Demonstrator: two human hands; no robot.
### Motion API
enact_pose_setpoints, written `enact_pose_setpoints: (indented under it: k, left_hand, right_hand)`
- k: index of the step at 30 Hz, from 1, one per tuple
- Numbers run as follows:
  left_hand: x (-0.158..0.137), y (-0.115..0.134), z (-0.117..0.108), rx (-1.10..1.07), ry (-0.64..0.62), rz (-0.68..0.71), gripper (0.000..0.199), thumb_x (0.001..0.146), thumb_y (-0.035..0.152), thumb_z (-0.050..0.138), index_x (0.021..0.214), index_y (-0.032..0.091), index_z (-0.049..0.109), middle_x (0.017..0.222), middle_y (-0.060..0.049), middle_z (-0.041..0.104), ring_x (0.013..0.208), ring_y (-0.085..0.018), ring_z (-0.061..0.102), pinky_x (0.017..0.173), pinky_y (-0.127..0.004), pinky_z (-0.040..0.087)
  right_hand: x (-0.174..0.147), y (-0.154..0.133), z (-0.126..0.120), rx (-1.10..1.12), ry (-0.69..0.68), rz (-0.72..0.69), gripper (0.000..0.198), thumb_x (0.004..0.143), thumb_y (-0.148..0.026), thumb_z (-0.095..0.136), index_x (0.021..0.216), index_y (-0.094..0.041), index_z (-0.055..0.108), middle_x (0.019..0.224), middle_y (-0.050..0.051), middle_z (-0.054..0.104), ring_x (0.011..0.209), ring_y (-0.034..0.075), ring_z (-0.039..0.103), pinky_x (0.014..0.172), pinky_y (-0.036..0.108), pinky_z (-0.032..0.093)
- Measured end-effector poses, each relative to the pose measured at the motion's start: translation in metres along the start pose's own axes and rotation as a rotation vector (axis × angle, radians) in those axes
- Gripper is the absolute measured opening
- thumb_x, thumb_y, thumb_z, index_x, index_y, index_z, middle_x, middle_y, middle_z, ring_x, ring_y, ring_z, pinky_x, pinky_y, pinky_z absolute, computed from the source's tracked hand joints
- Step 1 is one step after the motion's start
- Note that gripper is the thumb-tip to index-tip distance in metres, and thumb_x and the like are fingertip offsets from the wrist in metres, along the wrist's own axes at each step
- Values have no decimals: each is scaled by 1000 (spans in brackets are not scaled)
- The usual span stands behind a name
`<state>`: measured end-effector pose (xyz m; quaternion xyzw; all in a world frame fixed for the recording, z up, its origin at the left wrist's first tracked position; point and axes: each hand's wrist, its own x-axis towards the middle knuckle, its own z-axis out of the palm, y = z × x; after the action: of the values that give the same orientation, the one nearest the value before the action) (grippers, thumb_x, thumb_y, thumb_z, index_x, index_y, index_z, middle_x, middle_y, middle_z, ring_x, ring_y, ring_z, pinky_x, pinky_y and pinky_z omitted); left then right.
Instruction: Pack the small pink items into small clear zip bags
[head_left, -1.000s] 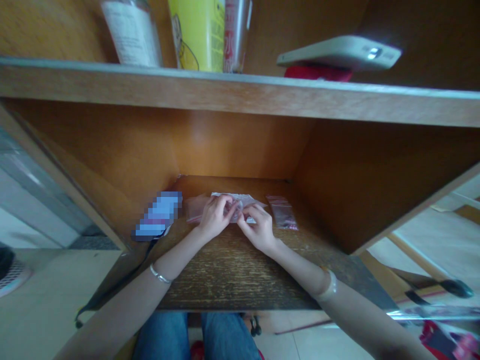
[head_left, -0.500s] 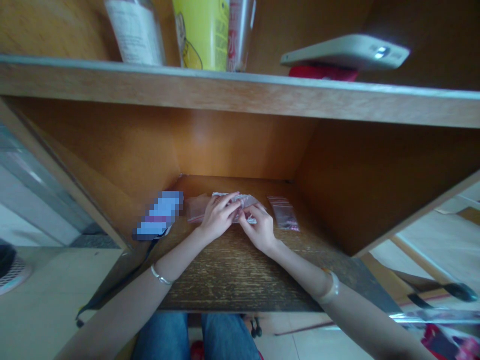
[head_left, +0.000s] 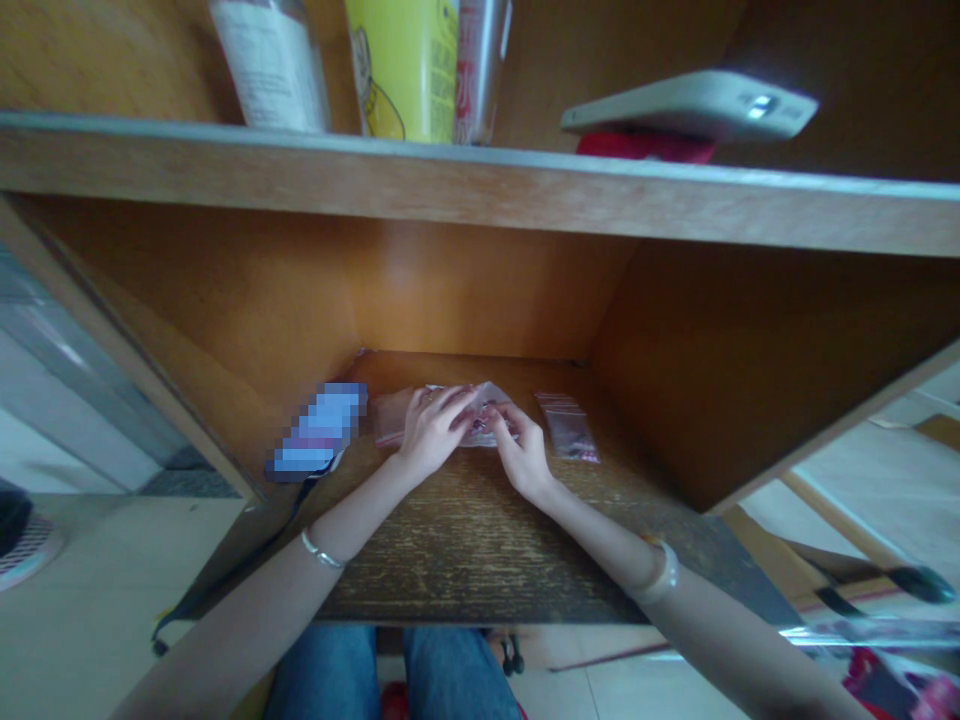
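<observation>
Small clear plastic bag (head_left: 482, 437) sits between both hands on dark worn wooden desktop (head_left: 450, 540), handling apparently unfinished. Right hand (head_left: 493, 415) pinches it; left hand (head_left: 466, 412) curls over it, grip unclear. Flat pink-edged clear bag (head_left: 390, 420) left; clear pouch with pinkish contents (head_left: 568, 427) right, untouched.

Translucent plastic bag, centre (head_left: 493, 392): whitish. Flat clear plastic bag, right (head_left: 564, 420): pinkish-red stripes across top, pink specks at lower edge. Broad wooden table (head_left: 480, 560): dark brown, pale streaks. Tall yellow cylindrical container (head_left: 416, 70): dark-outlined cartoon figure. Clear bottle (head_left: 274, 75): white label, grey print. Thin metal bracelet (head_left: 321, 549): silver. Denim trousers (head_left: 459, 670): faded blue.
</observation>
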<state>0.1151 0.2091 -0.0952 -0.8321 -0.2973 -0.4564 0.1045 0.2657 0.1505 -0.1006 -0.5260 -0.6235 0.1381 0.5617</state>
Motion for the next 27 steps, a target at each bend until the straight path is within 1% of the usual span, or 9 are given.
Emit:
enact_pose_setpoints:
  k: [2, 4, 7, 11, 14, 16, 18, 22, 27]
  left_hand:
    - [1, 0, -1, -28, 11, -4, 32, 85, 23, 59, 117, 25, 59, 108, -5, 69, 94, -22, 65, 87, -41, 44]
    - [2, 1, -1, -62, 30, 2, 31, 84, 24, 60, 115, 23, 59, 106, -6, 70, 93, -21, 65, 86, -41, 45]
    - [3, 2, -1, -117, 56, 7, 29, 85, 27, 60, 113, 21, 59, 103, -6, 70, 91, -19, 65, 85, -39, 48]
    - [4, 2, 1, -207, 78, 14, 29, 85, 30, 60, 112, 20, 58, 98, -6, 70, 87, -17, 65, 80, -35, 52]
    - [4, 2, 0, -240, 79, 16, 29, 83, 30, 62, 110, 19, 57, 95, -6, 69, 85, -17, 65, 79, -34, 53]
    - [4, 2, 0, -263, 83, 9, 30, 82, 30, 63, 109, 18, 57, 95, -6, 69, 85, -17, 65, 79, -33, 53]
    - [4, 2, 0, -282, 94, -2, 30, 81, 30, 64, 108, 18, 57, 93, -6, 69, 83, -16, 65, 78, -32, 53]
    - [4, 0, 2, -325, 70, -50, 29, 81, 29, 64, 107, 18, 58, 89, -4, 68, 81, -16, 64, 77, -32, 53]
    - [3, -3, 5, -409, 21, -137, 26, 81, 28, 64, 105, 20, 59, 94, -4, 67, 87, -17, 64, 81, -33, 51]
  right_hand:
    - [2, 3, 1, 58, 34, 32, 20, 87, -36, 49, 85, -20, 61, 79, 4, 65, 70, 16, 58, 64, 27, 46]
    - [5, 7, 3, 105, 99, 63, 17, 84, -33, 53, 92, -19, 58, 83, 4, 64, 73, 16, 59, 66, 28, 47]
    - [8, 16, 6, 195, 195, 111, 28, 80, -32, 58, 103, -18, 52, 86, 4, 61, 74, 15, 58, 68, 29, 49]
    - [13, 28, 10, 351, 237, 230, 42, 77, -39, 61, 111, -17, 48, 84, 4, 61, 68, 15, 58, 58, 27, 49]
    - [16, 31, 10, 431, 180, 307, 40, 74, -46, 62, 99, -16, 55, 80, 4, 62, 62, 14, 57, 52, 26, 47]
    - [18, 30, 8, 434, 152, 328, 36, 72, -47, 63, 87, -15, 59, 77, 4, 63, 61, 14, 57, 52, 25, 45]
    - [20, 30, 6, 423, 169, 331, 34, 70, -46, 65, 81, -15, 60, 79, 5, 64, 65, 14, 58, 54, 24, 45]
    - [21, 28, 4, 482, 224, 363, 31, 66, -44, 69, 78, -17, 58, 84, 5, 66, 72, 16, 61, 58, 24, 46]
    - [21, 23, 6, 657, 215, 445, 37, 57, -37, 76, 81, -20, 54, 78, 0, 65, 64, 14, 60, 58, 25, 46]
